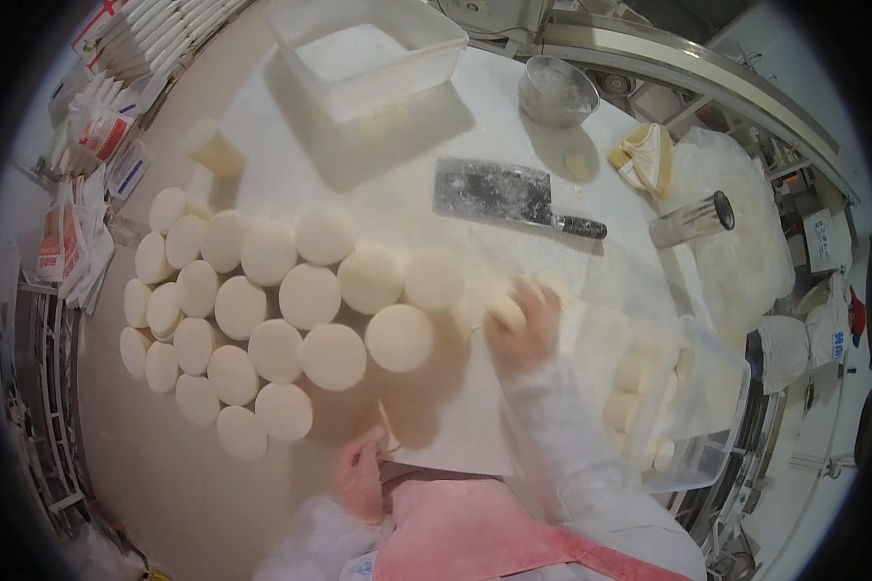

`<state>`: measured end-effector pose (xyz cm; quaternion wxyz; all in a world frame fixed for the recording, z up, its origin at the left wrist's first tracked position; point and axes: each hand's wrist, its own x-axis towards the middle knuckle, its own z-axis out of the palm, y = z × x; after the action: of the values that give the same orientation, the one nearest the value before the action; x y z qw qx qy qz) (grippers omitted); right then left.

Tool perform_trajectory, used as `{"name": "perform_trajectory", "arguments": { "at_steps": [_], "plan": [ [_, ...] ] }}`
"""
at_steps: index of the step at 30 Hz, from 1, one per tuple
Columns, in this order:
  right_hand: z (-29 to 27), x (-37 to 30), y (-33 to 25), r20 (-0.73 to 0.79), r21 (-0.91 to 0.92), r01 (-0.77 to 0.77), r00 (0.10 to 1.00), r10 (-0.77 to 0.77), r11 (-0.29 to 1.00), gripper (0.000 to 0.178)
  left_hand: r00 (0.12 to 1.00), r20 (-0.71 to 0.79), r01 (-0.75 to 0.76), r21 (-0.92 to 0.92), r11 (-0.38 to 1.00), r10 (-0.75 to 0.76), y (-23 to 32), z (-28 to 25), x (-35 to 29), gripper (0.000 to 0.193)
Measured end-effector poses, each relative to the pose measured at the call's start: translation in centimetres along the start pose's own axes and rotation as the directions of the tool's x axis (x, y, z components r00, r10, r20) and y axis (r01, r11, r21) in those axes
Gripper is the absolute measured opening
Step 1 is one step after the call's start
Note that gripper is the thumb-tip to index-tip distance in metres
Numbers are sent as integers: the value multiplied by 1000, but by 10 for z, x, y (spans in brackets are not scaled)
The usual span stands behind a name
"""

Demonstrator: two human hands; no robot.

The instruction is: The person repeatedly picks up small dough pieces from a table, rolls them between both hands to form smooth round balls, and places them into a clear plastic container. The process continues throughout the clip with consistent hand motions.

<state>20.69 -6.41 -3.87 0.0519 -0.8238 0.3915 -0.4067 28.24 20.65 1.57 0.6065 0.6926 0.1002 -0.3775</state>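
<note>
Near the table's front edge, my left hand [361, 476] pinches a thin pale dough piece [388, 426], seen almost edge-on. Farther right, the fingers of my right hand [525, 329] curl over a pale lump of dough [504, 312] on the white table [455, 426]. Another small dough piece [556, 286] shows just beyond those fingers. To the left of my right hand, many round white dough discs [310, 297] stand in rows, the closest being a disc [399, 338] at the group's right end. Motion blurs both hands a little.
A floury cleaver [494, 192] lies beyond my right hand. Behind it stand a white plastic tub [378, 82] and a metal bowl [558, 92]. At right are a folded cloth [644, 160], a glass jar [690, 221], crumpled plastic sheeting [741, 261] and a clear box [717, 387] holding dough pieces.
</note>
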Motion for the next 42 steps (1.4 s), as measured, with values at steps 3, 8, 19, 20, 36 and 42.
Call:
{"name": "perform_trajectory", "arguments": {
  "at_steps": [3,8,19,20,36,42],
  "plan": [
    [-1,-6,0,75,98,-65,996,58,993,46,973,157,-188,123,974,168,-3,4,-6,13],
    [-46,-44,-6,-66,56,-213,974,217,975,58,747,548,-550,191,813,376,-11,54,9,18],
    [-322,-64,82,544,678,-734,536,645,38,76,337,885,-425,-161,891,321,-20,200,-103,66],
    [-354,-63,117,503,705,-700,609,613,117,78,405,873,-458,-62,887,270,-32,216,-109,67],
    [-335,-37,267,790,-559,-333,63,609,759,47,264,793,-887,-23,460,549,-89,232,-116,66],
    [-175,57,66,776,518,-715,623,92,469,25,828,317,-482,-18,876,463,-41,130,-22,53]
  ]
}}
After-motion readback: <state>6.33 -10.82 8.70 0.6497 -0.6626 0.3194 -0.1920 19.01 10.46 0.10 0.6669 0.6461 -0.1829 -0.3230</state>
